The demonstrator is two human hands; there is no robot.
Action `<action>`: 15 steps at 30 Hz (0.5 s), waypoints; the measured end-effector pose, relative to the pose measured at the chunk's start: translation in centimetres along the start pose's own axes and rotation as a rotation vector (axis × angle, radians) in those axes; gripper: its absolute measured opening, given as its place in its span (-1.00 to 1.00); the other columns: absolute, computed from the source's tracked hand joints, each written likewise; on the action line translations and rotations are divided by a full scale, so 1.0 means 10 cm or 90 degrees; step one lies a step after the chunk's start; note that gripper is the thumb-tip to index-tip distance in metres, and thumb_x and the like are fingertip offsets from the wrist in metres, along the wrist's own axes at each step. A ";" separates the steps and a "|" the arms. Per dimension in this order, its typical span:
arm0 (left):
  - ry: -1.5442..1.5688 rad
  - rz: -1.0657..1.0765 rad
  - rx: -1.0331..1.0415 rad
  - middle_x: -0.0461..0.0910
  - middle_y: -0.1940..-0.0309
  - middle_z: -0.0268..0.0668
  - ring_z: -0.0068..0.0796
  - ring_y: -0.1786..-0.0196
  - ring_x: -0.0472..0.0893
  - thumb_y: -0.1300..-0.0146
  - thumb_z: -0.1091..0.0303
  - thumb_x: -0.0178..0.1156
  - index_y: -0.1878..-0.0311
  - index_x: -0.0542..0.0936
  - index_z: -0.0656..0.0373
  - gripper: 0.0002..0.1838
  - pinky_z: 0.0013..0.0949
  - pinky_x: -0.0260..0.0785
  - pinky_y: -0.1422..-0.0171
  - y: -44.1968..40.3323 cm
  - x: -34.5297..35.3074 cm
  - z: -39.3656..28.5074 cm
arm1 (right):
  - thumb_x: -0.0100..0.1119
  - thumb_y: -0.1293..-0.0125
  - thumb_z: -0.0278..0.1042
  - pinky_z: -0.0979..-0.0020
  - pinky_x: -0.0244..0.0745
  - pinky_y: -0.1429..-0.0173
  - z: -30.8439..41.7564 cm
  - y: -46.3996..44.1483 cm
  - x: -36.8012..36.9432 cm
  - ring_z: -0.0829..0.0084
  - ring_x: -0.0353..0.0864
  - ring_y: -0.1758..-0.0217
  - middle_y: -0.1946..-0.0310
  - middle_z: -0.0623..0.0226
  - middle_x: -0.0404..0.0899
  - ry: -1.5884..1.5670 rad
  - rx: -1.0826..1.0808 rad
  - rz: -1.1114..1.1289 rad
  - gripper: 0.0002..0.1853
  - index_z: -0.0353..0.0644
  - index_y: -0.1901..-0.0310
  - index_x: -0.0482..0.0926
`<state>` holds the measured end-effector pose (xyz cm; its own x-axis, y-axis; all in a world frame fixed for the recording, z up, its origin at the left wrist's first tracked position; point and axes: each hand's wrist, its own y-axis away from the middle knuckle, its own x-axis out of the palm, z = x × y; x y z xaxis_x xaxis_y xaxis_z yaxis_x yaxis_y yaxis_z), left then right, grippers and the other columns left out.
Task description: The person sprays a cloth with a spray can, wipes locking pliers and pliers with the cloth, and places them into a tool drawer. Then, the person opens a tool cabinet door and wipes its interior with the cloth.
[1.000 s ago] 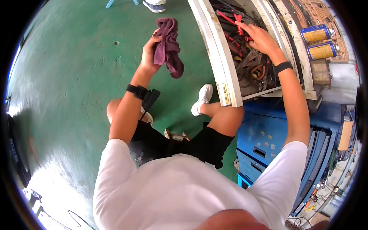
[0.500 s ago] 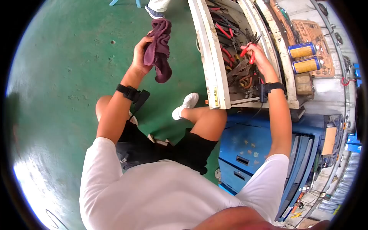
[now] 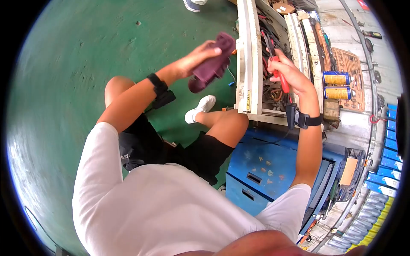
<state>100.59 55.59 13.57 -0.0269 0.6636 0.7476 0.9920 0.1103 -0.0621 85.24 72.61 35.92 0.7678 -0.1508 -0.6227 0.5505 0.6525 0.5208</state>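
Observation:
A bunched maroon cloth [image 3: 212,64] is gripped in my left hand [image 3: 197,59], held over the green floor just left of the open drawer. My right hand [image 3: 290,73] is closed round red-handled pliers [image 3: 275,64], above the drawer [image 3: 249,64]. The pliers' dark jaws point up and away from me, and one red handle sticks out below my fingers. Beneath them the white, worn drawer holds several other red-handled tools [image 3: 264,64] and a tangle of metal pieces. My fingers hide part of the handles.
Below the drawer stands a blue cabinet [image 3: 265,162]. Two blue-and-yellow cans [image 3: 337,92] stand right of the drawer by a brown pegboard-like panel [image 3: 348,64]. Another person's shoe [image 3: 192,5] shows at the top. Blue boxes [image 3: 386,170] line the far right.
My left hand has moved right with the cloth, closer to the drawer. The pliers, still in my right hand, have turned more upright. The camera view has shifted.

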 end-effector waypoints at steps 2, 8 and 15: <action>-0.059 0.030 0.064 0.34 -0.36 -0.11 -0.25 -0.33 0.47 -0.29 -0.09 0.34 -0.53 0.05 0.13 -0.05 -0.17 0.40 -0.40 0.03 0.04 0.13 | 0.21 -0.23 -0.05 0.39 0.44 -0.03 0.27 0.03 0.27 0.54 0.48 0.11 0.10 0.40 0.49 0.002 -0.079 0.023 -0.32 -0.22 -0.31 0.33; -0.155 0.022 0.209 0.33 -0.36 -0.15 -0.34 -0.39 0.37 -0.17 -0.20 0.41 -0.55 0.05 0.16 0.09 -0.22 0.26 -0.47 0.20 -0.05 -0.19 | 0.39 -0.18 0.02 0.27 0.61 0.06 0.27 -0.32 1.18 0.52 0.54 0.10 0.17 0.41 0.43 -0.134 -0.097 0.067 -0.16 -0.05 -0.39 0.18; -0.211 0.011 0.171 0.37 -0.32 -0.21 -0.40 -0.32 0.41 -0.19 -0.14 0.41 -0.51 0.17 0.10 -0.04 -0.27 0.30 -0.44 0.37 -0.11 -0.40 | 0.30 -0.22 0.20 0.20 0.55 -0.04 0.27 -0.55 1.45 0.33 0.54 -0.16 -0.10 0.19 0.49 -0.070 -0.131 0.070 -0.13 -0.18 -0.36 0.16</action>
<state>104.80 52.33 15.13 -0.0917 0.8642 0.4948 0.9264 0.2562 -0.2758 94.19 64.77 25.64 0.8566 -0.1435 -0.4956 0.3924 0.8048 0.4452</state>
